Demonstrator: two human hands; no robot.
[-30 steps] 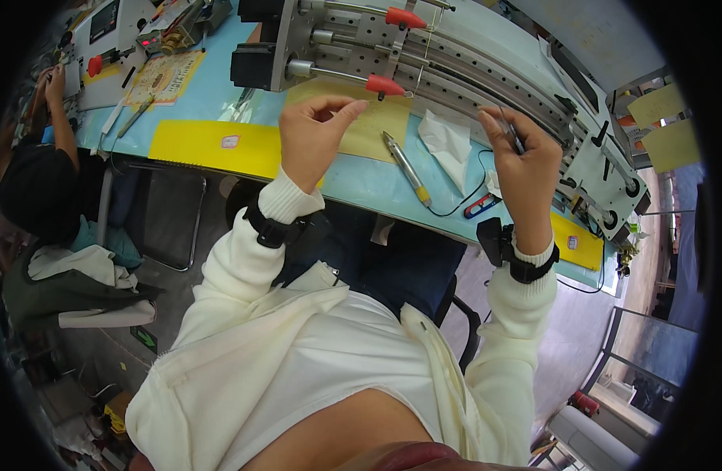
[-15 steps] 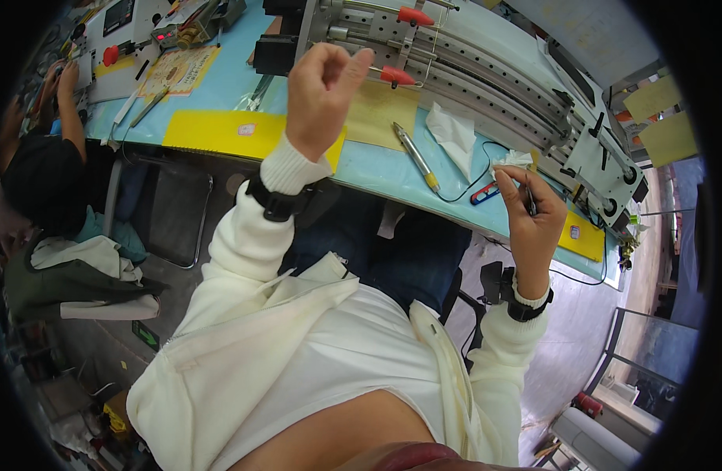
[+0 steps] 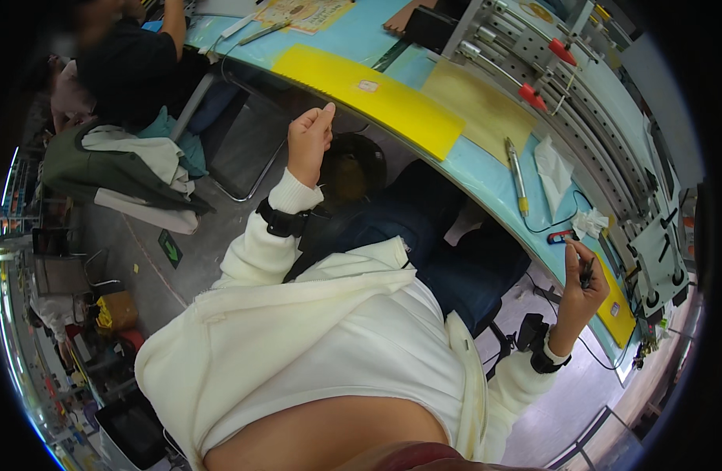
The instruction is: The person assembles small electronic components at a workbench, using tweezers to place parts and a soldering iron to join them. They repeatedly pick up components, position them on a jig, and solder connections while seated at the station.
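Note:
My left hand (image 3: pixel 309 147) hangs over the floor, just off the near table edge. Its thumb and forefinger press together in a pinch; anything between them is too small to make out. At the right, my right hand (image 3: pixel 581 297) is closed around a small, thin dark tool (image 3: pixel 586 273), mostly hidden by the fingers. Close beyond that hand lie a red and blue tool (image 3: pixel 561 236), a crumpled white tissue (image 3: pixel 589 224) and a yellow sheet (image 3: pixel 614 312). Farther left on the table are a silver pen-shaped tool with a yellow end (image 3: pixel 517 177) and a white paper piece (image 3: pixel 553 173).
A metal rail machine (image 3: pixel 610 118) with red pointed clips (image 3: pixel 532 96) occupies the table's right side. A yellow board (image 3: pixel 369 98) lies along the near edge of the blue tabletop (image 3: pixel 486 179). Another person (image 3: pixel 133 67) sits far left, near a jacket-draped seat (image 3: pixel 102 169).
The view has swung to the left. My left hand has come away from the machine's clips, back past the table edge, its fingers now pinched. My right hand has drawn back slightly, keeping the dark tool.

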